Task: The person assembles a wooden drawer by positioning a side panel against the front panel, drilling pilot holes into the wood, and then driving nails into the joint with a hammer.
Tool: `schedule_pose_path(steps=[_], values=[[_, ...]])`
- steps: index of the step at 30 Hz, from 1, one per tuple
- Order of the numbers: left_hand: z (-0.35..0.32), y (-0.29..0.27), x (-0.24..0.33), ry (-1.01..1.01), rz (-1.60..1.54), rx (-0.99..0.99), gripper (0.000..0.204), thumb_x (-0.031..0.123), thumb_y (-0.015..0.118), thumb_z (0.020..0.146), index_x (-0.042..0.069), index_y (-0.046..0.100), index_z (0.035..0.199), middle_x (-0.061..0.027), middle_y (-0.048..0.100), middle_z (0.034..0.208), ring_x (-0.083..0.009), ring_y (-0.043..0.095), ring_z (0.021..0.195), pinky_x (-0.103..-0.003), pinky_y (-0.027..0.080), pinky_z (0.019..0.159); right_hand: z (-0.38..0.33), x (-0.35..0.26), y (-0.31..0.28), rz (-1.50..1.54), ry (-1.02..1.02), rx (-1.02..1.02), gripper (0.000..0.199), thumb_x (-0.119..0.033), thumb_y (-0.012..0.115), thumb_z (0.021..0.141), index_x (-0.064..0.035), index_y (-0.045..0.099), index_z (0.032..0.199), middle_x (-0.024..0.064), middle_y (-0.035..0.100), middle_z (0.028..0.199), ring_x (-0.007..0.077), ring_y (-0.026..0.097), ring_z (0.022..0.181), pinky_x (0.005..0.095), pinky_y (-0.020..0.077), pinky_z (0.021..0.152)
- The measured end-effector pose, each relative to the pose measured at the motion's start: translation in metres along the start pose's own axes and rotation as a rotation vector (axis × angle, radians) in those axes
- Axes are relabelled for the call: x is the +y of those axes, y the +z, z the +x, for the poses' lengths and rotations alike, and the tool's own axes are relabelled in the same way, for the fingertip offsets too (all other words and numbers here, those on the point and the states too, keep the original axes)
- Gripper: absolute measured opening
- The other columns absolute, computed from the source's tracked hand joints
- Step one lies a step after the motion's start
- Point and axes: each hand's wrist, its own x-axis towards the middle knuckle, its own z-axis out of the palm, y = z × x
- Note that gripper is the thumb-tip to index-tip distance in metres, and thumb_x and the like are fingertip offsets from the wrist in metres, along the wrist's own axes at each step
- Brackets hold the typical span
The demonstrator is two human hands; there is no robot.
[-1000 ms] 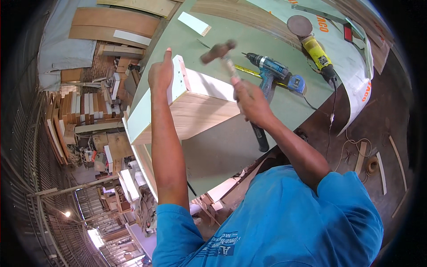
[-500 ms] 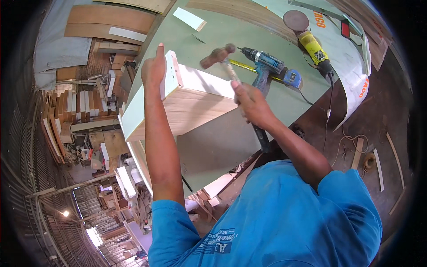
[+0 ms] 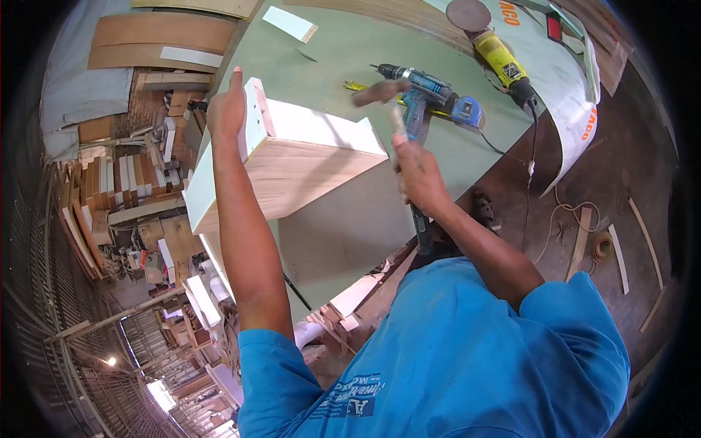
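On the green worktop (image 3: 343, 241) stands a shallow wooden box (image 3: 314, 175), with pale wood-grain and white panels, tilted in the picture. My left hand (image 3: 228, 113) grips its far left side, one finger pointing up and the others partly hidden. In my right hand (image 3: 421, 179) is a hammer (image 3: 381, 93), held by the handle to the right of the box. Its head is raised, blurred by motion and apart from the box. Small dark dots mark the white side panel by my left hand.
Beyond the hammer lie a blue cordless drill (image 3: 427, 89), a blue tape measure (image 3: 466, 111) and a yellow angle grinder (image 3: 502, 62) with its cord. A white offcut (image 3: 290, 24) rests at the far edge. Stacked boards (image 3: 120, 179) fill the left; wood strips (image 3: 619, 259) lie on the floor at right.
The hammer head has swung right, away from the box. My left hand keeps its hold on the box, and the whole view has shifted slightly.
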Motion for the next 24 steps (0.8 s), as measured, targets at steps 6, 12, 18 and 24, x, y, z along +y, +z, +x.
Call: schedule_pose_path(steps=[6,12,18,24], values=[[0.011,-0.002,-0.004,0.039,0.008,0.043,0.096,0.074,0.032,0.091,-0.015,0.065,0.109,-0.0399,0.056,0.121,-0.0494,0.052,0.122,-0.047,0.038,0.105,0.014,0.032,0.019,-0.14,-0.153,-0.013,0.058,-0.056,0.04,0.103,-0.0022,0.052,0.085,0.0065,0.049,0.062,0.0174,0.051,0.045,0.0351,0.0438,0.042],[0.012,0.004,-0.012,-0.003,-0.029,-0.007,0.098,0.073,0.034,0.091,-0.018,0.062,0.112,-0.0408,0.055,0.124,-0.0482,0.05,0.126,-0.047,0.037,0.106,0.003,0.043,0.0,0.012,0.067,0.033,0.061,-0.058,0.041,0.101,-0.0013,0.053,0.086,0.009,0.051,0.062,0.0201,0.055,0.047,0.0361,0.0472,0.044],[0.015,0.005,-0.014,0.033,-0.005,0.005,0.1,0.074,0.035,0.09,-0.019,0.061,0.113,-0.0415,0.054,0.124,-0.0485,0.051,0.126,-0.047,0.036,0.107,0.009,0.067,0.022,-0.21,0.047,0.042,0.062,-0.06,0.041,0.101,-0.0006,0.051,0.083,0.0091,0.051,0.061,0.0198,0.055,0.047,0.0357,0.0474,0.045],[0.016,0.006,-0.016,0.001,-0.027,0.022,0.099,0.074,0.034,0.091,-0.019,0.062,0.111,-0.0416,0.055,0.123,-0.0486,0.051,0.125,-0.047,0.037,0.106,0.006,0.051,0.017,-0.029,0.027,0.072,0.065,-0.059,0.041,0.101,0.0033,0.055,0.089,0.015,0.056,0.064,0.0238,0.056,0.048,0.0404,0.0476,0.048]])
